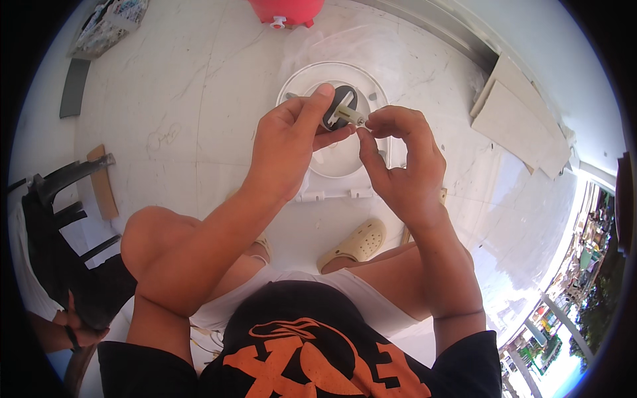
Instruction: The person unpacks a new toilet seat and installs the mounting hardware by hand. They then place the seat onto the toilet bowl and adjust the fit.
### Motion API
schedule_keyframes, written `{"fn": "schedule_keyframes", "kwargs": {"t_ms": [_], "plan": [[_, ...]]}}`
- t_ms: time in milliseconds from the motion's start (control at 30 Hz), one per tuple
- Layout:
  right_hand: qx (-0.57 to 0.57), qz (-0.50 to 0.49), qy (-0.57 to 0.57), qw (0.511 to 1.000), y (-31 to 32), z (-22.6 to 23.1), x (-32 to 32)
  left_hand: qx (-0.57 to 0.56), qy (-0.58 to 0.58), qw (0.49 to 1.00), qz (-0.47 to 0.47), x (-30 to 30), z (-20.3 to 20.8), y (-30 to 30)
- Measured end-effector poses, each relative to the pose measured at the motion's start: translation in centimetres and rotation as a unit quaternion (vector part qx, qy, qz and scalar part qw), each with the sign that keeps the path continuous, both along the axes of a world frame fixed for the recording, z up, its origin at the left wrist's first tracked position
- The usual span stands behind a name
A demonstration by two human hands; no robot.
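Observation:
A round dark grey part (349, 94) with a pale slotted stem (347, 114) is gripped between the thumb and fingers of my left hand (292, 126). The stem points toward the right. At its end, the thumb and forefinger of my right hand (405, 142) come together in a pinch. Anything between those fingertips is too small to make out. Below both hands, a large white round plastic piece (286, 85) with a raised rim lies on the floor, partly hidden by my hands.
A red tub (286, 9) with a white tap stands ahead. Flat cardboard pieces (524, 119) lie at the right. On the left are a black chair (73, 176), a plastic bag (109, 26) and another person's hand (83, 328). My beige clog (358, 244) rests on the tiled floor.

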State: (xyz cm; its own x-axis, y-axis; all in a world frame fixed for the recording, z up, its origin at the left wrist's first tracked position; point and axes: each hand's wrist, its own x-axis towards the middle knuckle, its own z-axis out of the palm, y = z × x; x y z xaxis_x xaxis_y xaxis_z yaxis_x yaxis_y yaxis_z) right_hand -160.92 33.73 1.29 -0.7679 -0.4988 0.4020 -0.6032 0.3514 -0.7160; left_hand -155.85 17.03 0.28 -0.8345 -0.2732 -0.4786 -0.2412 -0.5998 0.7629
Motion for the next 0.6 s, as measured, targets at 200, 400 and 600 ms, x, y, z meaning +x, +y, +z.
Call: {"fn": "schedule_keyframes", "kwargs": {"t_ms": [200,400,600], "plan": [[0.015,0.027,0.039,0.999,0.0,0.1,-0.2,0.002,0.002,1.000,-0.026,0.1,-0.4,-0.2],[0.056,0.011,0.011,0.998,0.5,0.4,-0.1,-0.133,-0.010,0.989,-0.062,0.3,-0.4,-0.5],[-0.078,-0.031,-0.177,0.981,-0.7,0.1,0.7,-0.263,0.007,0.965,-0.015,0.8,-0.5,0.4]]}}
